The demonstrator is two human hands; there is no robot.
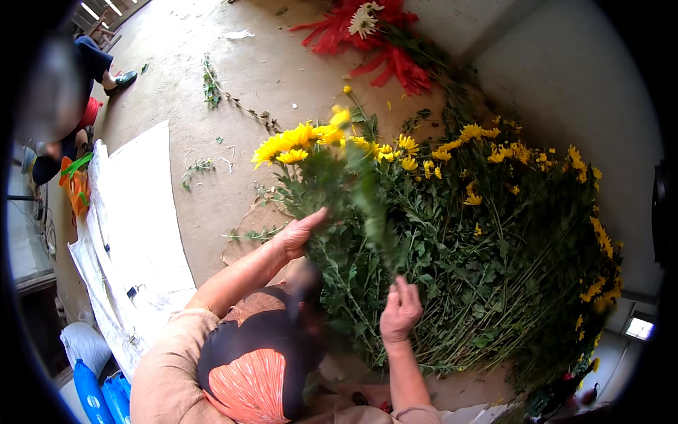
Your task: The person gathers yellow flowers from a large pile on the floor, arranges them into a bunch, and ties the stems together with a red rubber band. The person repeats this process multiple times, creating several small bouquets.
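Note:
A large heap of cut yellow chrysanthemums (466, 249) lies on the floor before me, green stems and leaves spread out. My left hand (302, 233) reaches around the leafy stems of a bunch of yellow chrysanthemums (291, 143), whose heads point away from me. Between the thumb and fingers of my right hand (402, 312) is the lower end of a single chrysanthemum stem (373, 206), blurred, its yellow head beside the bunch. The palm side of my left hand is partly hidden by leaves.
White sheeting (143, 212) lies to the left, with blue bags (95, 392) near its lower end. Red wrapping (397, 69) with white flowers sits at the top by the wall. Loose sprigs (211, 85) and cardboard (254, 228) lie on the floor. Another person's leg and shoe (122, 80) show at upper left.

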